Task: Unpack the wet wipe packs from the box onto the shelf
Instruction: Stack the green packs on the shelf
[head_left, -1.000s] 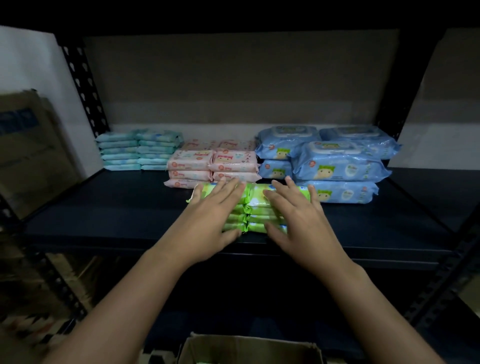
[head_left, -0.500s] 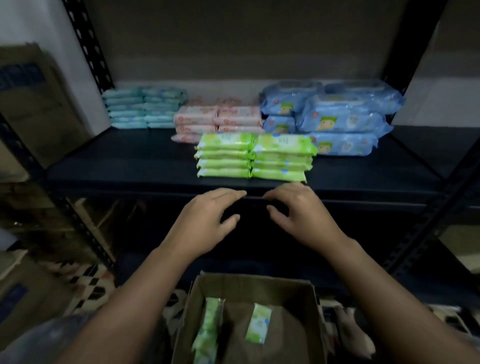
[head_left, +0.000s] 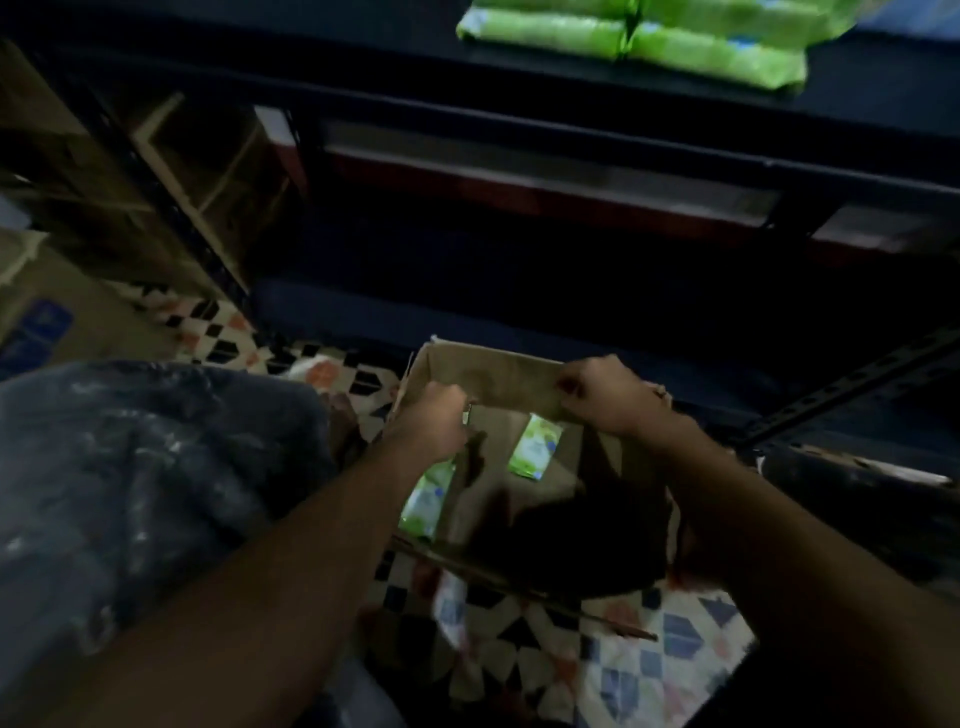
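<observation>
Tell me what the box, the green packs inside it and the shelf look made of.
Box: brown corrugated cardboard, matte, judging by its thin bent walls and flaps.
Green packs: soft plastic film, probably glossy, given the light sheen and printed faces.
Shelf: dark board on a metal frame, apparently painted; too dim to be sure.

Open box (head_left: 498, 376) on the floor (head_left: 597, 670) before the shelf (head_left: 519, 104), two wipe packs (head_left: 535, 447) inside it, stacked packs (head_left: 639, 36) on the shelf above.
</observation>
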